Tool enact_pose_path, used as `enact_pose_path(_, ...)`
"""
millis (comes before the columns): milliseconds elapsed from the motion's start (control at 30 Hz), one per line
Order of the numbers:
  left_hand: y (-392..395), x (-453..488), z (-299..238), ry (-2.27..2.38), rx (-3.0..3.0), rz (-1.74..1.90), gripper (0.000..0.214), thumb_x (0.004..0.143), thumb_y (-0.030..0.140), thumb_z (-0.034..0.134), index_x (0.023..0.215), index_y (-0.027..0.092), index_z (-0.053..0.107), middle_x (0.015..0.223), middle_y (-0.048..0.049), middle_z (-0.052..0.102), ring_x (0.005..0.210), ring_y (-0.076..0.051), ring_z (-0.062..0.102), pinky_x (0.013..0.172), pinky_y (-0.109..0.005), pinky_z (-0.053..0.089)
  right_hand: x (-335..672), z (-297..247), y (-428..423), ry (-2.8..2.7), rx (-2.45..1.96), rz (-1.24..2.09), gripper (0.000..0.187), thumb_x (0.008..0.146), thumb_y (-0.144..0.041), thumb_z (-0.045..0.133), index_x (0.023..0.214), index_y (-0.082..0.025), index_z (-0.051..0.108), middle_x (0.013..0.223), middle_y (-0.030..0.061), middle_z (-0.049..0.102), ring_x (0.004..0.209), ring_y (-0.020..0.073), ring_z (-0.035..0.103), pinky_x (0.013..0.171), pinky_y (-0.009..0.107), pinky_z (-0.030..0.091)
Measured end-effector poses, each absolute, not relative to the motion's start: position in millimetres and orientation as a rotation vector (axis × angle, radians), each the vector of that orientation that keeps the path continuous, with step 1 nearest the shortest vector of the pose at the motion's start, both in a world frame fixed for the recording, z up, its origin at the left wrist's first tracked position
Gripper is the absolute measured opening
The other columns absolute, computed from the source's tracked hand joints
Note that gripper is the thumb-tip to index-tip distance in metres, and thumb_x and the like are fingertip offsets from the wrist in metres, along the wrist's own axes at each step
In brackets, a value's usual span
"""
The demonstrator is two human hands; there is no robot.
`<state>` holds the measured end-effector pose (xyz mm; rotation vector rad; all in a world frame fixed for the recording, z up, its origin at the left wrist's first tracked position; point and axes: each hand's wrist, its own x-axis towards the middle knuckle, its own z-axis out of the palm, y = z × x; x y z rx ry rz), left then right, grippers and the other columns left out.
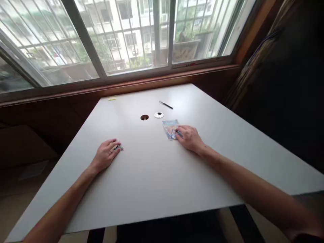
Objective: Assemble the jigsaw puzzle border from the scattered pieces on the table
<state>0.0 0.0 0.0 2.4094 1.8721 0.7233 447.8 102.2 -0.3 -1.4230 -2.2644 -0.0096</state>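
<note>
On the right, a small colourful picture (170, 127), which looks like a jigsaw puzzle with slightly uneven edges, lies flat on the white table. My right hand (189, 137) rests at its lower right, thumb and fingertips drawn together on its surface and covering that corner. What is between those fingertips is too small to make out. To the left, my left hand (105, 154) lies low over a little cluster of small patterned pieces (118, 147), fingers apart and partly hiding them. The thumb and fingers touch or hover just over the pieces.
The white table (146, 182) has a round cable hole (144, 117) with its white cover (159, 115) beside it. A black pen (166, 104) lies behind the picture. A yellow strip (112, 98) sits near the far left corner. A barred window (131, 37) stands beyond.
</note>
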Motion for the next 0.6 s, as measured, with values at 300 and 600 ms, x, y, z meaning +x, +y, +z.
enact_pose_path(300, 5, -9, 4, 1.945, 2.374, 0.717, 0.028, 0.097, 0.042, 0.05, 0.1, 0.025, 0.072, 0.114, -0.0069, 0.066, 0.112, -0.027, 0.058, 0.109, -0.048, 0.038, 450, -1, 104, -2.27, -1.424, -0.01, 0.022, 0.096, -0.026, 0.052, 0.107, -0.022, 0.07, 0.125, 0.0084, 0.068, 0.117, 0.0269, 0.057, 0.098, 0.04, 0.037)
enact_pose_path(600, 6, -19, 15, 2.009, 2.259, 0.913, 0.032, 0.092, 0.044, 0.057, 0.11, 0.021, 0.072, 0.105, -0.0056, 0.069, 0.091, -0.02, 0.068, 0.087, -0.031, 0.055, 451, 0, 104, -2.259, -1.433, -0.017, 0.021, 0.096, -0.025, 0.051, 0.106, -0.023, 0.07, 0.124, 0.0082, 0.068, 0.114, 0.0264, 0.058, 0.096, 0.04, 0.037)
